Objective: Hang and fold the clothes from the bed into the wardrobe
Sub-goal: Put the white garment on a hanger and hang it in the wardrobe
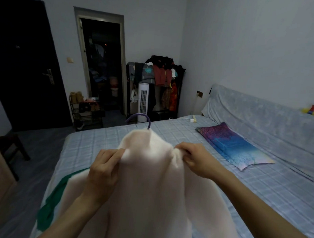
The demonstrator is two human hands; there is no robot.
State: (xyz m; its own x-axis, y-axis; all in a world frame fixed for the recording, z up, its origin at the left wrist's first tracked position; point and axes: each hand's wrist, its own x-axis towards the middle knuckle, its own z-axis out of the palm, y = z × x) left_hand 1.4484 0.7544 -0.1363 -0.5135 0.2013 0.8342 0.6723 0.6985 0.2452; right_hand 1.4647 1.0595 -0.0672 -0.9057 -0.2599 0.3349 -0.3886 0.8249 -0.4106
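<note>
A dim bedroom with a bed (187,137) under a checked quilted cover. Above it a soft, fuzzy cream garment (150,181) hangs lengthwise toward the camera, purple hanger (140,118) hook curving up beyond the neck. The left hand (104,170) and right hand (195,159) pinch its shoulders. Green cloth (52,200) lies beneath.

We stand in a home bedroom: a quilted bed (169,137), loaded clothes rack (159,79) and shoe rack (87,114).
</note>
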